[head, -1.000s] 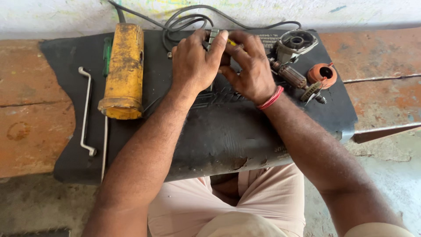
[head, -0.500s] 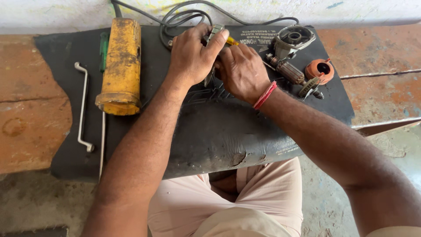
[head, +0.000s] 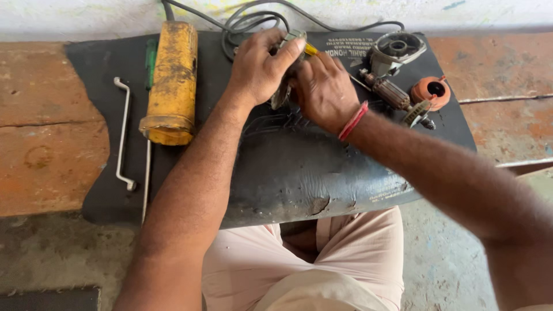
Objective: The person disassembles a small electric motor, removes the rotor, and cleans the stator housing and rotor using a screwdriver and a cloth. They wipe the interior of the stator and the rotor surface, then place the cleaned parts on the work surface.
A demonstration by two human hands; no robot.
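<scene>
My left hand (head: 260, 69) clamps a small grey metal part (head: 282, 92) at the black rubber mat's (head: 288, 167) top centre. Right hand (head: 322, 92) pinches what looks like a yellow-handled screwdriver (head: 311, 50). The part is rigid, probably greasy, so I grip its sides.

A rough repair workshop: black rubber mat (head: 288, 173) over worn brick, stripped motor armature (head: 387, 92), bent wrench (head: 122, 135).

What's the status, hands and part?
Left hand and right hand both gripping a small grey metal part on the black mat. Yellow-tipped tool pokes out between them. Armature lies apart, right.
</scene>
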